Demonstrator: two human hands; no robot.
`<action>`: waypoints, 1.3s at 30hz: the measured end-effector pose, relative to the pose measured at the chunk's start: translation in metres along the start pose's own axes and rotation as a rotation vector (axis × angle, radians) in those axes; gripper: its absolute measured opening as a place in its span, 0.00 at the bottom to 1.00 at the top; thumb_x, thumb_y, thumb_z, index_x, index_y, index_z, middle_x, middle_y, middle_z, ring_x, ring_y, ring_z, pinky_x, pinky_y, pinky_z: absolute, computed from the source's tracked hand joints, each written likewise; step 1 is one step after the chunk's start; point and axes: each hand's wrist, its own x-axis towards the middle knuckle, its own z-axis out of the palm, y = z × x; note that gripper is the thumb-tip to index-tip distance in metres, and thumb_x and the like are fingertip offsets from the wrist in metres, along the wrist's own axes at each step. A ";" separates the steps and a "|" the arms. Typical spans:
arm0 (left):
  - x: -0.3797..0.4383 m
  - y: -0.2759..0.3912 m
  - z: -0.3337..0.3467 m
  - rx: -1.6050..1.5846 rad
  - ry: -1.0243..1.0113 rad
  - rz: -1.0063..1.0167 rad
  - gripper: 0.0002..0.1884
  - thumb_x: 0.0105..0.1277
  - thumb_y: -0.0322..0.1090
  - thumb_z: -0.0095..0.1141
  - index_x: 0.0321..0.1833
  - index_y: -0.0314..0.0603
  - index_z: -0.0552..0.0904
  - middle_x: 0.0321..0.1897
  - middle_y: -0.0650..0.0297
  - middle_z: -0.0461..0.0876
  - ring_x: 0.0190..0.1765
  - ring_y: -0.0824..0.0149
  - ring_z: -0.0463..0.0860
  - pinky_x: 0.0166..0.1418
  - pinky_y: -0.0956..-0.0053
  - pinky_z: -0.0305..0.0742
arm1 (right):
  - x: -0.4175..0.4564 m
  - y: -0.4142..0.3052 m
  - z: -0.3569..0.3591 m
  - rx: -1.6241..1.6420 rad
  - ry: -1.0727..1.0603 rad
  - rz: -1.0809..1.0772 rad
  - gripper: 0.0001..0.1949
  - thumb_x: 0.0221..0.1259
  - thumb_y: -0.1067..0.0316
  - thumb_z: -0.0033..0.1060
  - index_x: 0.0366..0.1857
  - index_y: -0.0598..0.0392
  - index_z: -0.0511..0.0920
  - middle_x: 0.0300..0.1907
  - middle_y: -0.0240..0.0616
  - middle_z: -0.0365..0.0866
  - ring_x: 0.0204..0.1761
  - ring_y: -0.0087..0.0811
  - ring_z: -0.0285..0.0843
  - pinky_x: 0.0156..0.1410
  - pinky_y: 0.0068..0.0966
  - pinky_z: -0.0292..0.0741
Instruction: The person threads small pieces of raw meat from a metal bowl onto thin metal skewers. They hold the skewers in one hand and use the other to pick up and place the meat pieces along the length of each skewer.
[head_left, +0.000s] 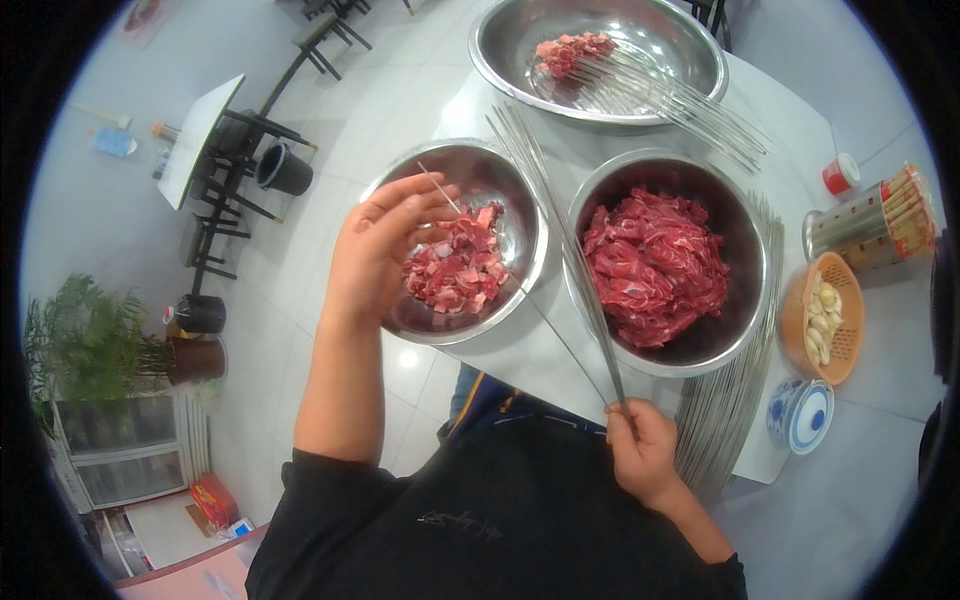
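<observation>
My left hand, fingers apart, hovers over a steel bowl of small diced meat. My right hand grips a bundle of thin metal skewers, which slants up between this bowl and a second one. A single skewer runs from the right fingers across the diced meat, its tip coming out beside the left fingers. Its middle blends with the meat, so I cannot tell which pieces are on it. The second steel bowl holds larger red meat slices.
A large steel basin holds loaded skewers at the back. Loose skewers lie along the table's right side. Beside them stand an orange basket of peeled garlic, a blue-and-white lidded jar and a perforated metal holder.
</observation>
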 end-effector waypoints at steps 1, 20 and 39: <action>0.004 0.000 -0.005 0.273 0.071 0.012 0.15 0.74 0.31 0.59 0.59 0.31 0.85 0.55 0.51 0.88 0.55 0.57 0.88 0.58 0.64 0.82 | 0.000 0.001 0.000 0.005 0.000 0.001 0.06 0.71 0.75 0.63 0.45 0.64 0.82 0.30 0.42 0.84 0.28 0.30 0.83 0.36 0.27 0.77; 0.020 -0.009 -0.006 1.515 0.021 0.094 0.12 0.65 0.29 0.61 0.50 0.40 0.89 0.48 0.52 0.86 0.52 0.48 0.85 0.58 0.57 0.80 | 0.000 0.002 0.000 0.000 0.001 0.000 0.06 0.71 0.74 0.63 0.45 0.64 0.82 0.28 0.41 0.84 0.28 0.30 0.83 0.35 0.27 0.77; 0.015 -0.002 -0.012 0.226 0.129 -0.074 0.11 0.77 0.35 0.55 0.51 0.34 0.85 0.39 0.62 0.85 0.41 0.70 0.84 0.41 0.77 0.79 | -0.001 0.002 0.001 0.002 0.011 0.001 0.06 0.71 0.74 0.63 0.45 0.64 0.82 0.29 0.42 0.84 0.28 0.31 0.83 0.35 0.27 0.77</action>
